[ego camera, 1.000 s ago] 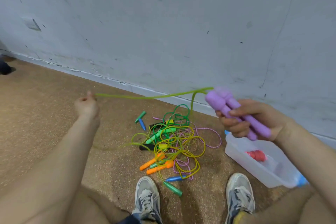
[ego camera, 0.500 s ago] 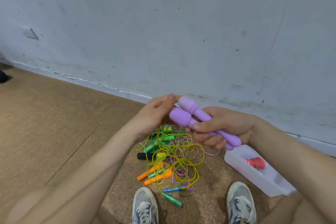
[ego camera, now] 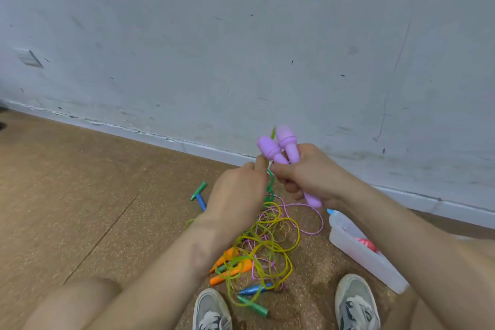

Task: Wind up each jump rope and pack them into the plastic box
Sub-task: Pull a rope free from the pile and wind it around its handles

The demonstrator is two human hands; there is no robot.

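**A:** what's different from a second ago? looks like the same pose to me

**B:** nah, the left hand has come back in from way out at the side, where it had the green cord pulled taut. now it's touching the right hand, fingers curled and pinching the cord just under the heads of the purple handles. the right hand is wrapped round both handles, held side by side and tipped more upright than before

**A:** so that's one loop going on?

**B:** that's my read, one stretch-and-wrap pass. most of the cord doesn't look wound yet though, it drops from the hands toward the tangled pile on the floor, in with yellow and pink ropes and orange, blue and green handles

**A:** and the plastic box?

**B:** on the floor to the right, near the right shoe, with something red already in it. this rope is well apart from it, up in the hands. I'd guess plenty more wraps first, and that tangle could snag
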